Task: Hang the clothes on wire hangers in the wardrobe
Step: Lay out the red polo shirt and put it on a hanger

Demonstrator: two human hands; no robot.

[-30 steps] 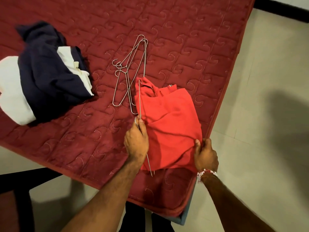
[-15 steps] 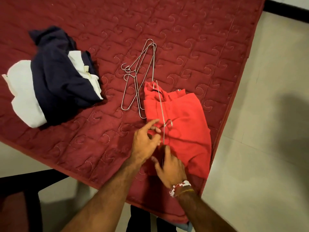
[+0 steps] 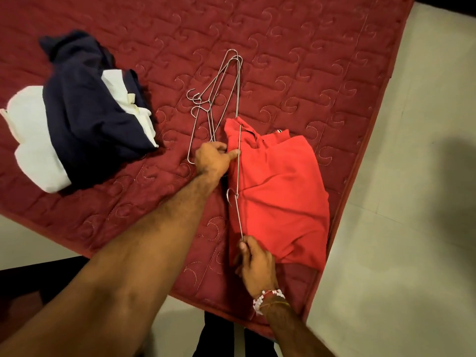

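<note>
A folded red garment [image 3: 280, 197] lies near the corner of the maroon mattress [image 3: 296, 55]. A wire hanger [image 3: 238, 173] lies along its left edge, hook near the middle. My left hand [image 3: 212, 158] reaches over and pinches the hanger's wire near the garment's collar. My right hand [image 3: 255, 261] grips the hanger's near end at the garment's lower edge. Several more wire hangers [image 3: 219, 99] lie stacked on the mattress just beyond. A navy and white garment [image 3: 77, 112] sits bundled at the left.
The mattress edge runs diagonally at the right, with pale tiled floor [image 3: 399, 202] beyond it. A dark piece of furniture [image 3: 31, 279] stands at the lower left, below the mattress's near edge.
My left hand has moved up along the hanger towards the collar. My right hand has slid back to the hanger's near end. The camera has come closer to the bed.
</note>
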